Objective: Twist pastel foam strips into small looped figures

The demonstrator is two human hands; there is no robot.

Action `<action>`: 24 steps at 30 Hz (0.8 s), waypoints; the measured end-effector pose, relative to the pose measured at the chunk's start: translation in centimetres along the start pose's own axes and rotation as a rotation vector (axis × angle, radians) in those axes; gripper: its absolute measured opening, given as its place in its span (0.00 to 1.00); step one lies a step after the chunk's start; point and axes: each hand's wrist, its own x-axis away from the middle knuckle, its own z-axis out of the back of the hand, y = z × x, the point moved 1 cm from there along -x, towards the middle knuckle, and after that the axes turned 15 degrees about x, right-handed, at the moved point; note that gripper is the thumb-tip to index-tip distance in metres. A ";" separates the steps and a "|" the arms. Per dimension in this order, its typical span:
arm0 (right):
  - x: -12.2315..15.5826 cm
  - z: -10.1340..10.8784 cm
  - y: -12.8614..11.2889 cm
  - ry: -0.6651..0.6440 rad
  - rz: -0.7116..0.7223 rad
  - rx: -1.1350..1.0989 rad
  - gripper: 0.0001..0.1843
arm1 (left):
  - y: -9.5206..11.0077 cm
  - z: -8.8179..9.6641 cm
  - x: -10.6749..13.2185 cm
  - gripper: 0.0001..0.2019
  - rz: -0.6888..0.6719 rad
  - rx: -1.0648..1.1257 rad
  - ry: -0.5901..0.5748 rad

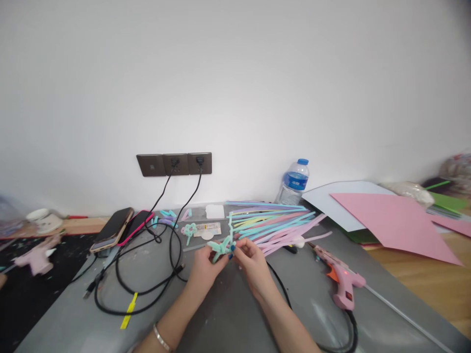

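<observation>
Between my two hands is a mint-green pipe cleaner (220, 247) bent into several loops, with one end standing up above them. My left hand (206, 267) pinches the looped part from the left. On the right side, the thumb and fingers of my right hand (251, 262) are closed on the same pipe cleaner near its upright end. Just beyond my hands lies a small mint-green flower shape (190, 230) of bent pipe cleaner. Straight pastel pipe cleaners (272, 220) are spread behind my right hand.
A pink glue gun (344, 282) with a clear glue stick lies to the right. Black cables (121, 279) loop across the left, beside two phones (114, 228). A water bottle (294, 182) stands by the wall. Pink card (393, 223) overlaps white sheets at right.
</observation>
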 end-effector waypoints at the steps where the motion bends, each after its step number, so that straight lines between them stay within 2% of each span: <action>1: 0.0 0.1 -0.1 -0.013 -0.004 -0.006 0.19 | 0.0 0.1 0.0 0.08 0.003 0.006 -0.009; 5: -0.4 0.8 -0.7 -0.135 -0.066 0.003 0.21 | 0.1 0.3 -0.1 0.08 0.012 -0.052 -0.030; 7: -0.9 1.4 -1.1 -0.204 -0.073 0.071 0.18 | 0.4 0.3 -0.1 0.08 -0.001 -0.107 -0.056; 11: -2.1 2.3 -1.7 -0.259 0.045 0.301 0.14 | 0.9 0.1 0.0 0.10 -0.017 -0.121 -0.125; 16: -2.6 1.7 -1.8 -0.160 0.194 0.525 0.03 | 0.4 0.0 0.0 0.12 0.080 0.035 -0.155; 18: -2.2 0.9 -1.7 -0.119 0.236 0.571 0.03 | 0.3 0.1 -0.2 0.10 0.107 0.087 -0.142; 21: -1.3 -0.4 -1.6 -0.051 0.262 0.544 0.03 | 0.3 0.3 -0.4 0.06 0.170 0.164 -0.096; 24: -0.3 -1.4 -1.5 0.076 0.311 0.489 0.02 | 0.5 0.5 -0.6 0.09 0.266 0.227 -0.034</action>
